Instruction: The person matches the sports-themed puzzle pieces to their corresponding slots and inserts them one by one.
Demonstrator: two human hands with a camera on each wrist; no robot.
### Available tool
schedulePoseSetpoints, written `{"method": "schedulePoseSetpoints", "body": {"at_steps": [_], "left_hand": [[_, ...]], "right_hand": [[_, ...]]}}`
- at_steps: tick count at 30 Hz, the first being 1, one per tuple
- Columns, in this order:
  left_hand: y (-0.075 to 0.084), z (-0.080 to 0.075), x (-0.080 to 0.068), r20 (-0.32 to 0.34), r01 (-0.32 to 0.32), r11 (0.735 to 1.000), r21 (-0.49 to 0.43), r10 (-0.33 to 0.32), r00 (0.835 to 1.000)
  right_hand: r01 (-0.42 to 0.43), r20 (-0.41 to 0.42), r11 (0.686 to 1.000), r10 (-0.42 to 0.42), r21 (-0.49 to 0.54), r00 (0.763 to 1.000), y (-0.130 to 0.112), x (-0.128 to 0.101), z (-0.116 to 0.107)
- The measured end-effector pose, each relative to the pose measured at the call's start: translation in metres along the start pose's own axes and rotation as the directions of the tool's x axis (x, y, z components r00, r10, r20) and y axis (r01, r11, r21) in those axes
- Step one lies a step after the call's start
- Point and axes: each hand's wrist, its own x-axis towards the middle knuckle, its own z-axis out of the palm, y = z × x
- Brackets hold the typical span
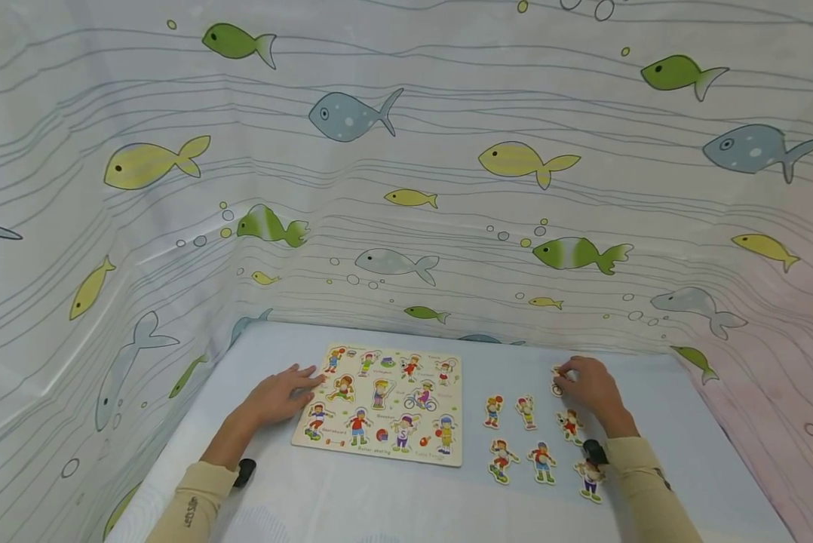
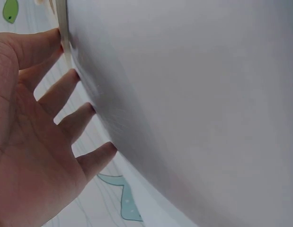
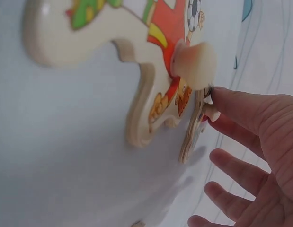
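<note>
1. Head view: a rectangular wooden puzzle board (image 1: 384, 413) printed with cartoon sports children lies on the pale blue desk (image 1: 352, 498). The left hand (image 1: 280, 394) rests flat at the board's left edge, fingers straight and slightly apart. Right of the board lie loose cut-out wooden figure pieces (image 1: 523, 437). The right hand (image 1: 591, 388) pinches the small wooden puzzle piece (image 1: 557, 381) farthest behind them.
2. Left wrist view: the left hand (image 2: 37, 142) shows an open palm, its spread fingertips (image 2: 106, 150) touching the desk beside the board's thin edge (image 2: 63, 28).
3. Right wrist view: the right hand (image 3: 260, 156) grips the tilted piece (image 3: 193, 130) by its peg; the red-shirted football figure piece (image 3: 141, 52) lies just beside it.
</note>
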Motion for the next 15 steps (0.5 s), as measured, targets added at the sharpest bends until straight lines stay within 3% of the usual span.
{"method": "schedulePoseSetpoints", "body": {"at_steps": [15], "left_hand": [[-0.0010,0.0009,0.0005,0.011,0.004,1.000,-0.011,-0.004,1.000]], "right_hand": [[-0.048,0.016,0.999,0.048,-0.003,0.999,0.0041,-0.0072,-0.0020]]}}
